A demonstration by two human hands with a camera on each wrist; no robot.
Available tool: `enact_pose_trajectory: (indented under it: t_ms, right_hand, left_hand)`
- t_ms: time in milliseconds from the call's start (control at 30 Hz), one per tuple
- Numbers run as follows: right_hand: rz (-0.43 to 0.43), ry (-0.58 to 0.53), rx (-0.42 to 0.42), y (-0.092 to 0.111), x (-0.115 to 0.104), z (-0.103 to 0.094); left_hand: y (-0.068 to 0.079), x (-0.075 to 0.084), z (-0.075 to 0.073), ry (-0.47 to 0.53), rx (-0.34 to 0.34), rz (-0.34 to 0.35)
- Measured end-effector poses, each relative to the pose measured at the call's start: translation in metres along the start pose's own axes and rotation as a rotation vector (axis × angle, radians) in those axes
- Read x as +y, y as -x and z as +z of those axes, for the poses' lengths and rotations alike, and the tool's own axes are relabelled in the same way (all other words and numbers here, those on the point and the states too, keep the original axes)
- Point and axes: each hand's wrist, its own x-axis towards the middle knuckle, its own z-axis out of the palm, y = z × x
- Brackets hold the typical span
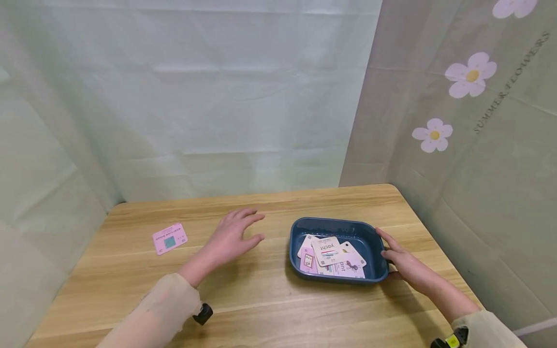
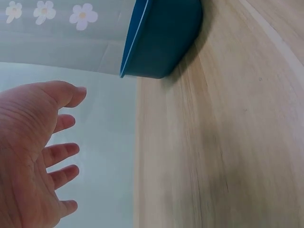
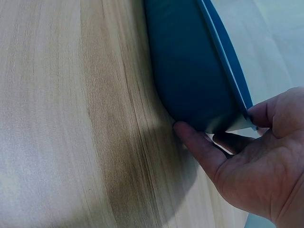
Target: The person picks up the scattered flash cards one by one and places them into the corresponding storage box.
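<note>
A deep blue plastic container (image 1: 339, 225) with rounded corners sits right of the table's middle. Inside lie several overlapping picture cards; a card reading "yacht" (image 1: 326, 249) is on top, beside a pink card (image 1: 308, 261) and a card showing an ant (image 1: 350, 271). My right hand (image 1: 405, 265) grips the container's right end; in the right wrist view its fingers meet the outer wall (image 3: 190, 66) and rim. My left hand (image 1: 229, 237) hovers above the table left of the container, holding nothing, its fingers spread in the left wrist view.
A single pink card (image 1: 170, 239) with a teal square lies at the left of the wooden table (image 1: 261, 309). Pale cloth (image 1: 226, 106) hangs behind the table's far edge, and a flower-printed cloth (image 1: 478, 169) runs along the right side.
</note>
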Motion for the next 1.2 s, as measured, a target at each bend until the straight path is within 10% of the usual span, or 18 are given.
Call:
enact_pose_trajectory:
  t_ms: [1200]
  right_hand:
    - [-0.001,0.000,-0.009,0.002,-0.001,0.000]
  left_hand:
    - [0.044,-0.058,-0.025,0.007,0.014,-0.140]
